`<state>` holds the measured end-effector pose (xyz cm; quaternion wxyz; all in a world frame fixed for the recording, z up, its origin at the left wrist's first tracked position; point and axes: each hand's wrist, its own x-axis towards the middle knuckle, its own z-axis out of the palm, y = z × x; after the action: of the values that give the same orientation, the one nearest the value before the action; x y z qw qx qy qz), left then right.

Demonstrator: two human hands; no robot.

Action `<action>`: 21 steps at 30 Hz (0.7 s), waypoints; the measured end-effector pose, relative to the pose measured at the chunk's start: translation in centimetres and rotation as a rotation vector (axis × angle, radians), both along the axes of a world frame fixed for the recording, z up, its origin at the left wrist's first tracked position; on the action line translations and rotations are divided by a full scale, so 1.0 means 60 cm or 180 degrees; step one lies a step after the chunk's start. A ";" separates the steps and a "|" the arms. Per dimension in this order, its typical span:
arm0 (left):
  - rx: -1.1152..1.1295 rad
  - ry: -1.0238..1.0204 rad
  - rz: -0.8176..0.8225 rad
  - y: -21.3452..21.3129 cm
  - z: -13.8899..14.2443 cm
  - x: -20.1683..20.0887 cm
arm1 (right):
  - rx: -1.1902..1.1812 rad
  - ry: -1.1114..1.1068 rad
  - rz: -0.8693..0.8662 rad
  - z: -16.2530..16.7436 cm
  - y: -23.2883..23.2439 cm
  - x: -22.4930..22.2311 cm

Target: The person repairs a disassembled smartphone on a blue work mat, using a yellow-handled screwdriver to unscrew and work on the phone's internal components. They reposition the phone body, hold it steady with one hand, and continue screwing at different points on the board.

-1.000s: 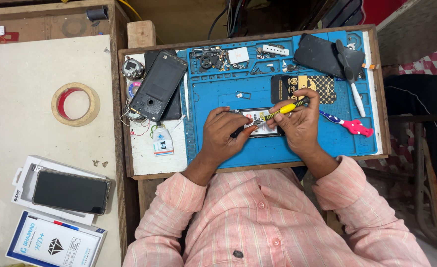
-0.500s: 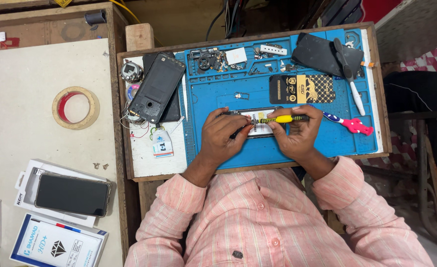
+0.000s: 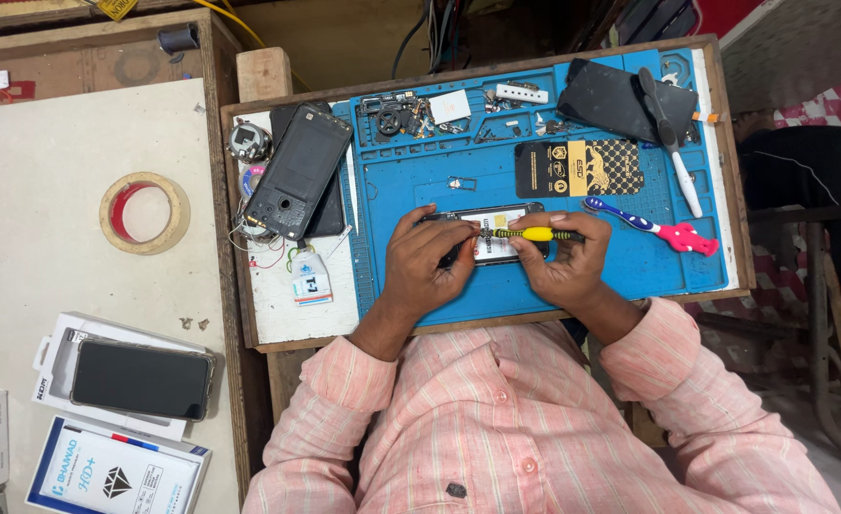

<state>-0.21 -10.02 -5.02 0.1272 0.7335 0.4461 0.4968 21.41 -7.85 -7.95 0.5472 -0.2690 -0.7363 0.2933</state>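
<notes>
So here's the bench mid-repair. The opened phone (image 3: 493,238) lies flat on the blue mat (image 3: 420,171), right between both hands. The left hand (image 3: 427,255) is curled down over the phone's left end, fingers pressing on it so it can't skid. The right hand (image 3: 563,266) is closed around a little yellow-handled screwdriver (image 3: 533,233), held nearly flat, with the tip pointing left into the phone's innards. I can't tell whether the tip is actually seated in a screw; it's too small to see.

My two cents on doing this bit well: keep that left hand planted so the phone stays dead still, and bring the driver more upright before turning, because a shallow angle probably makes it easier to slip and chew the screw head. Light downward pressure, slow twist from the fingertips.

Around the hands: just right of the right hand there's a blue-and-pink toothbrush (image 3: 653,227), and beyond it, further from the body, a black-and-gold card (image 3: 577,168). Off to the left of the left hand sits a dark phone back shell (image 3: 296,171), with loose wires near it. Small parts (image 3: 411,114) sit in the mat's far compartments, above both hands. Well off to the left there's a tape roll (image 3: 144,211) on the pale table (image 3: 39,190).
</notes>
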 end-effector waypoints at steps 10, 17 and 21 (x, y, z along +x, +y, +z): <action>-0.0058 0.0018 -0.0058 0.000 -0.005 -0.002 | -0.0112 0.0091 0.0023 0.001 0.002 0.002; -0.0087 -0.0032 -0.0066 0.001 -0.006 -0.002 | -0.0114 0.0076 0.0021 0.003 0.003 0.002; -0.0081 -0.0016 -0.0080 0.003 -0.005 -0.003 | -0.0118 0.0144 0.0078 0.005 0.006 0.001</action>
<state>-0.39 -9.82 -5.30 0.1440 0.7361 0.4428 0.4913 21.46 -7.49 -7.63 0.5550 -0.2634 -0.7214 0.3196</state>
